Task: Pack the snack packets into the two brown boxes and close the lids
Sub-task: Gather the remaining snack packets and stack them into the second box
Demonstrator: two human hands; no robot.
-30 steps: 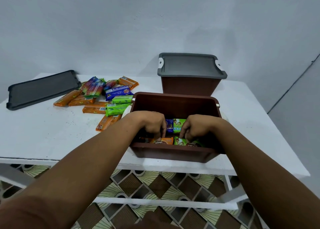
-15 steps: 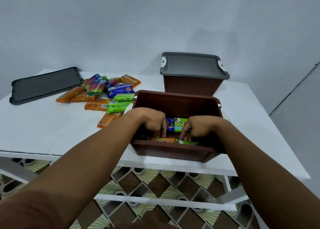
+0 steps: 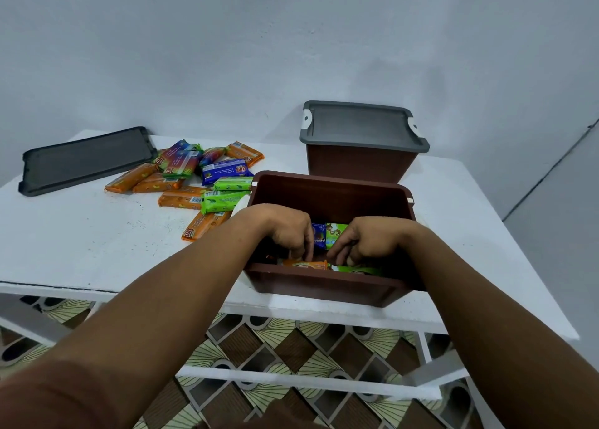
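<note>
Fingers point(image 3: 303, 250): left hand point(image 3: 288, 231), right hand point(image 3: 369, 240) curled onto packets point(image 3: 304, 264) in box point(image 3: 324, 282); grip unclear.

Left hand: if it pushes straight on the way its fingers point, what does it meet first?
The left hand points its fingers down inside the open brown box, so it would likely meet the orange packet by the near wall first. Whether it already touches is unclear.

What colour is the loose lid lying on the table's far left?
Dark grey. The loose lid shows best in the head view.
</note>
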